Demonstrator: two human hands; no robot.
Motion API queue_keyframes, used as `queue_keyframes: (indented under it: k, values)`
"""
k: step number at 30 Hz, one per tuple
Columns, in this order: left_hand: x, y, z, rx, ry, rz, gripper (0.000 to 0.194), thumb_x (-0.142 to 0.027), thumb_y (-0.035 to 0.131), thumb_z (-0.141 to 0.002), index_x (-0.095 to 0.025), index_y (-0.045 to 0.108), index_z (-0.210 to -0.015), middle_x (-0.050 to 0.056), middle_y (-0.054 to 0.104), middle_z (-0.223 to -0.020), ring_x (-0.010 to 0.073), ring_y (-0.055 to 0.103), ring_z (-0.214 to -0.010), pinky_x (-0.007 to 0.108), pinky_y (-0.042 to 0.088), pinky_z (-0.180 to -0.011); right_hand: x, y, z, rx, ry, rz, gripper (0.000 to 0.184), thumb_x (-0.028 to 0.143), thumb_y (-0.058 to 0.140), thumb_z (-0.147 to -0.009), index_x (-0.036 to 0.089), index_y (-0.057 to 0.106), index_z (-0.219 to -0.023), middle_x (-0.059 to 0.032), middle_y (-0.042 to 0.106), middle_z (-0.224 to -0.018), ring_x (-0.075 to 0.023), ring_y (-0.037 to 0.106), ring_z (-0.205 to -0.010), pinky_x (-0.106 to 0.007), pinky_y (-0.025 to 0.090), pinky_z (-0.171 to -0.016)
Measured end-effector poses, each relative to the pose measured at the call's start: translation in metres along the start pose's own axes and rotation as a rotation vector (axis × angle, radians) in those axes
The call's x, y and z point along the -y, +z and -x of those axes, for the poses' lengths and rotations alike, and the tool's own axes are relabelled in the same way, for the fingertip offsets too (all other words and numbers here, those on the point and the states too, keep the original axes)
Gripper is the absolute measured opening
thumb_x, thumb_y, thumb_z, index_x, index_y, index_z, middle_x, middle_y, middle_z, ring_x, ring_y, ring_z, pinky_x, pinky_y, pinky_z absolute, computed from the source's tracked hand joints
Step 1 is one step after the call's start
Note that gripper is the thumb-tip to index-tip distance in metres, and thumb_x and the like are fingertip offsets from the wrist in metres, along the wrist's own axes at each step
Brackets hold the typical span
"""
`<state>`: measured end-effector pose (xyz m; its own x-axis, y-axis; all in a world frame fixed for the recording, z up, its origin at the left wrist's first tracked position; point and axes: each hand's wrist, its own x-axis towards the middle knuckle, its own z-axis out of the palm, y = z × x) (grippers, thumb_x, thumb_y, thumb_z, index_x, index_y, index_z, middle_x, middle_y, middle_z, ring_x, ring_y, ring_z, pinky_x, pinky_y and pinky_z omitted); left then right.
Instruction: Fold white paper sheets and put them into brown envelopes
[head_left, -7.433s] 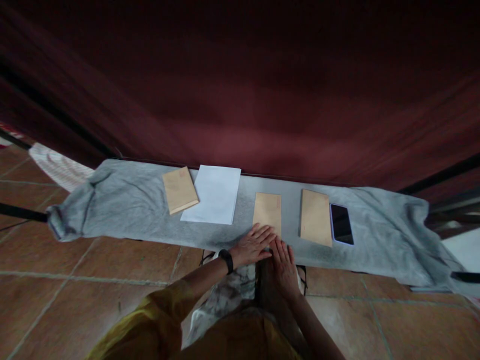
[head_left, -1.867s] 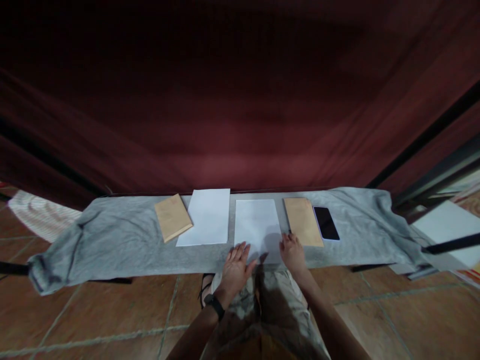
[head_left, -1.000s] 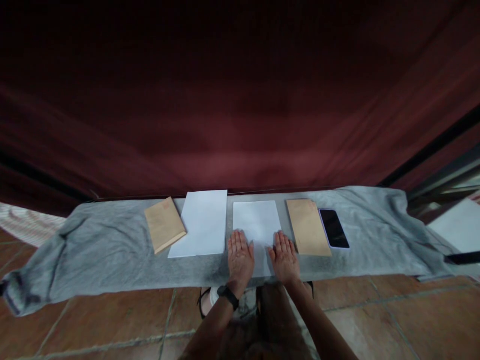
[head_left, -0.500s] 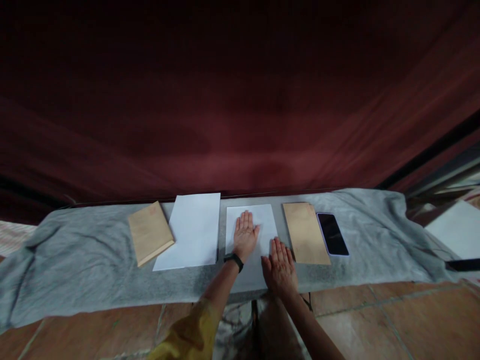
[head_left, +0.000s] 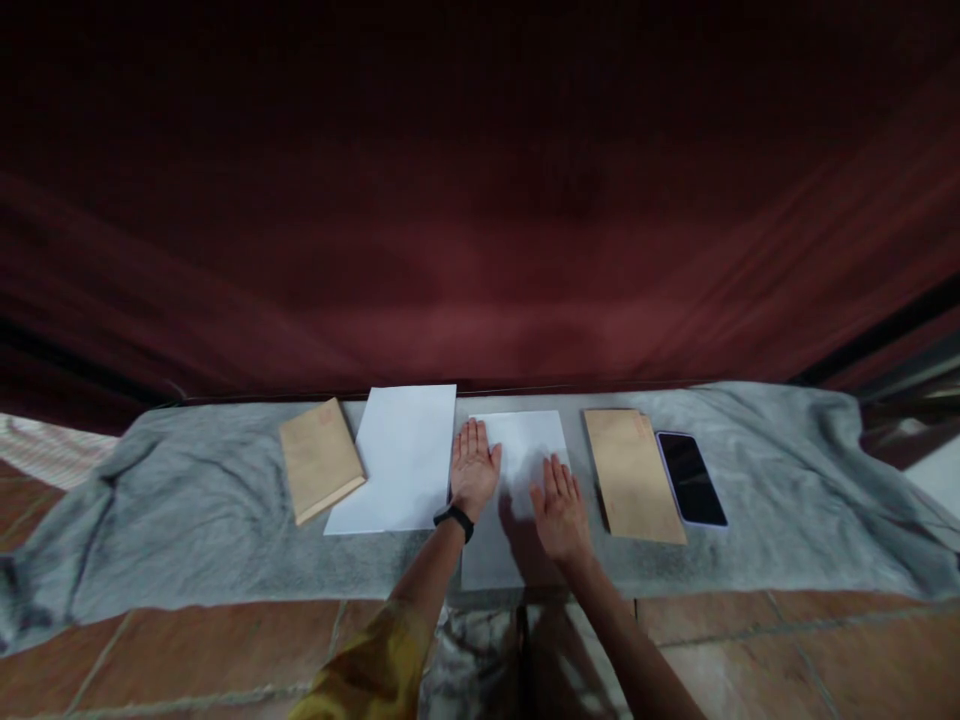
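Note:
A white sheet of paper [head_left: 521, 450] lies lengthwise in front of me on the grey cloth. My left hand [head_left: 474, 472], with a dark band on its wrist, is stretched flat along the sheet's left edge. Over the sheet's right side is my right hand [head_left: 562, 512], its fingers straight and its thumb apart; a shadow falls beside it, and whether it touches the paper I cannot tell. Neither hand holds anything. To the left is a stack of white paper [head_left: 405, 455], and to the right are brown envelopes [head_left: 630, 475].
A thick brown envelope bundle [head_left: 319, 460] rests partly against the paper stack's left side. A phone [head_left: 691, 480] with a light purple case lies right of the envelopes. The grey cloth [head_left: 187, 500] covers a narrow bench against a dark red wall [head_left: 480, 250]. Tiled floor [head_left: 210, 650] shows below.
My left hand has moved from the middle of the sheet to its left edge. My right hand has shifted up and inward over the sheet. The view has turned slightly left.

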<state>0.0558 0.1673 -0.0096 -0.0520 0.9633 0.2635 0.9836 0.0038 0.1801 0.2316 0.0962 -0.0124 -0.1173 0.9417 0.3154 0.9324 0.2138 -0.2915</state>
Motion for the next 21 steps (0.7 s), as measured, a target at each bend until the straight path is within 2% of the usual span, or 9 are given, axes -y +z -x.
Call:
queue_keyframes:
  k: [3,7,10,16,21]
  values:
    - [0.001,-0.001,-0.001,0.019,0.000,0.001,0.061,-0.037,0.036,-0.101,-0.008,0.033,-0.154,0.018,0.031,-0.161,0.0299,0.027,-0.150,0.049,0.025,-0.122,0.013,0.014,-0.040,0.026,-0.122,-0.052,0.052,0.029,0.030,-0.104,0.012,0.037,-0.152,-0.0164,0.039,-0.158,-0.0274,0.035,-0.146,-0.049,0.030,-0.117]
    - [0.003,0.000,-0.001,0.029,-0.002,0.012,0.059,-0.034,0.036,-0.100,-0.009,0.033,-0.154,0.017,0.030,-0.161,0.0288,0.026,-0.150,0.048,0.025,-0.122,0.015,0.033,-0.072,0.026,-0.117,-0.023,0.049,0.032,0.035,-0.104,0.015,0.044,-0.149,-0.0148,0.042,-0.156,-0.0280,0.038,-0.144,-0.050,0.028,-0.117]
    - [0.004,0.003,0.000,0.013,0.006,0.024,0.060,-0.035,0.036,-0.100,-0.010,0.032,-0.154,0.017,0.030,-0.161,0.0285,0.026,-0.150,0.049,0.025,-0.122,0.003,0.040,-0.079,0.027,-0.099,0.013,0.050,0.034,0.038,-0.104,0.016,0.042,-0.151,-0.0150,0.039,-0.157,-0.0275,0.037,-0.144,-0.049,0.027,-0.118]
    - [0.004,0.005,-0.001,0.011,-0.003,0.016,0.059,-0.036,0.033,-0.101,-0.009,0.033,-0.154,0.017,0.031,-0.161,0.0277,0.025,-0.151,0.048,0.023,-0.122,-0.023,0.040,-0.085,-0.023,0.024,0.050,0.056,0.039,0.031,-0.105,0.009,0.039,-0.151,-0.0189,0.040,-0.156,-0.0300,0.038,-0.144,-0.051,0.028,-0.117]
    - [0.001,0.000,-0.003,0.040,-0.004,0.011,0.060,-0.035,0.034,-0.101,-0.004,0.035,-0.152,0.020,0.030,-0.160,0.0295,0.026,-0.150,0.048,0.021,-0.123,-0.023,0.034,-0.087,-0.036,0.102,0.067,0.059,0.038,0.030,-0.104,0.002,0.040,-0.149,-0.0237,0.042,-0.153,-0.0318,0.041,-0.142,-0.051,0.031,-0.115]
